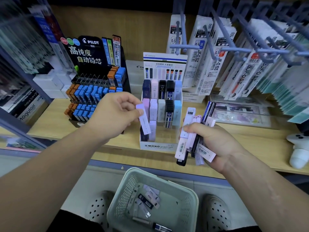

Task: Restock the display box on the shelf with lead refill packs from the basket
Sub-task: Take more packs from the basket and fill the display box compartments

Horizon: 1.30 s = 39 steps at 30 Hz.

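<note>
Left hand [115,113] pinched lilac pack [143,118] above display box [158,145]; right hand [210,141] gripped mixed bundle [192,136]; risk judged: loose fan slipping, wrong-colour slot.

The white cardboard display box [158,146] stands at the front edge of the wooden shelf [250,139], right of the black tiered display stand [93,52]. The pale green plastic basket [187,208] sits below, holding loose lead refill packs [147,200].
</note>
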{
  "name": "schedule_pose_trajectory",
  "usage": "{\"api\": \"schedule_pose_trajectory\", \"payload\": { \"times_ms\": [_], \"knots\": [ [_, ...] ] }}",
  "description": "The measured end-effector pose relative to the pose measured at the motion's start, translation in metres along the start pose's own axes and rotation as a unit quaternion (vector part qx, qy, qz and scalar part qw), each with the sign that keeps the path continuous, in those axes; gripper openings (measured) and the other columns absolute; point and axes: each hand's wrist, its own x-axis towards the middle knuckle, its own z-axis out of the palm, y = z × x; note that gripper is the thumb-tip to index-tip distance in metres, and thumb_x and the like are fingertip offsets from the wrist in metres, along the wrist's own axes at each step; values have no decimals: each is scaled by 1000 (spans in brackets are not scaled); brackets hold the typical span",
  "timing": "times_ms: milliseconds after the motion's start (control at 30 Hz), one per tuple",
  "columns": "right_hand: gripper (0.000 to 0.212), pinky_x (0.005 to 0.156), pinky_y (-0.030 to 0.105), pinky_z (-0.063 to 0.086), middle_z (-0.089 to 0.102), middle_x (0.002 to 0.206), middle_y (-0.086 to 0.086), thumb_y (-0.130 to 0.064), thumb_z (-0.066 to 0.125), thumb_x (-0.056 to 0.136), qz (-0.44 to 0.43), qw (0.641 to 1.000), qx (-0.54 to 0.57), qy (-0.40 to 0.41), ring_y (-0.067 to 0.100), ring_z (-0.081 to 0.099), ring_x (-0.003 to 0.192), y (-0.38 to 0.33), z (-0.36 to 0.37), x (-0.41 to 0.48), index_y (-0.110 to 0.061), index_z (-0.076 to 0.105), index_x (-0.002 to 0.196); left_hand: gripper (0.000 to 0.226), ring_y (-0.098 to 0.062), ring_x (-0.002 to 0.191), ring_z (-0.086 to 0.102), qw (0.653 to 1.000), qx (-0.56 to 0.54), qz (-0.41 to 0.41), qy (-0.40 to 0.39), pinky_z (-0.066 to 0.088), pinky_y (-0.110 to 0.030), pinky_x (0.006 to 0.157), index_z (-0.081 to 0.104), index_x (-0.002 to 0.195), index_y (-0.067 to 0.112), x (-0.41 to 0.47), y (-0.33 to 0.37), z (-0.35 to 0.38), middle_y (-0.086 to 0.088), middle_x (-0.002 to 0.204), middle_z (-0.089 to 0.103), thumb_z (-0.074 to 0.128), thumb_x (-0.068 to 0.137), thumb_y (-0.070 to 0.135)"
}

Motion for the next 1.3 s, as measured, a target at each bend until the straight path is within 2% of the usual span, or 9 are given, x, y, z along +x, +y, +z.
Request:
{"api": "schedule_pose_trajectory", "payload": {
  "times_ms": [100,233,367,533,733,900,1067,1167,1300],
  "knots": [
    [27,76,48,43,66,87,18,-4,72,82,2,1000,5,-5,33,63,80,2,1,2,-10,62,106,9,-42,74,68,1000,22,7,-15,57,-55,64,70,87,17,-2,-3,1,-6,71,73,76,85,9],
    [24,57,33,52,66,88,18,-3,70,84,8,1000,10,-11,31,64,76,2,0,1,-9,62,106,9,-27,70,71,999,22,22,-16,57,-42,65,69,90,16,-3,-3,2,-6,72,73,75,85,10],
    [24,64,38,43,64,84,17,-5,71,83,6,1000,2,1,30,61,69,1,-2,-1,-10,61,105,11,-20,67,69,998,-45,29,17,55,-31,60,69,97,17,3,5,4,-5,76,72,69,90,9],
    [21,54,32,38,62,78,15,-5,70,84,8,1000,-5,11,28,59,60,0,-6,-3,-11,61,101,10,-20,66,70,997,-69,32,-7,54,-25,59,69,95,12,10,14,13,-12,76,71,70,88,5],
    [23,46,29,49,66,82,17,-2,68,85,9,1000,13,6,27,64,60,-3,-19,-6,-6,64,107,12,-6,60,66,986,139,80,-42,58,-29,63,70,80,22,8,2,32,5,70,69,78,82,13],
    [28,48,32,50,68,79,15,-3,70,84,9,1000,13,7,26,66,58,-3,-26,-8,0,64,111,10,-1,66,65,975,194,99,-51,54,-19,62,72,80,22,10,-2,43,11,72,71,79,82,15],
    [39,45,29,39,67,83,18,-6,69,84,5,1000,-6,12,28,62,55,-2,-28,-11,11,58,118,4,-8,72,66,950,275,143,-39,56,-31,67,74,83,21,14,-8,49,9,73,70,77,83,18],
    [24,40,27,42,69,78,16,-4,68,85,9,1000,8,5,26,62,53,-2,-28,-12,0,65,109,6,-18,71,63,912,359,195,-18,55,-36,65,74,82,22,14,-15,55,6,73,66,73,85,27],
    [23,50,31,48,71,77,14,-5,69,85,12,1000,4,1,26,64,55,0,-29,-12,-6,65,107,18,-25,72,61,874,434,217,-1,52,-36,60,74,83,22,12,-19,64,2,83,59,65,90,35]
  ]
}}
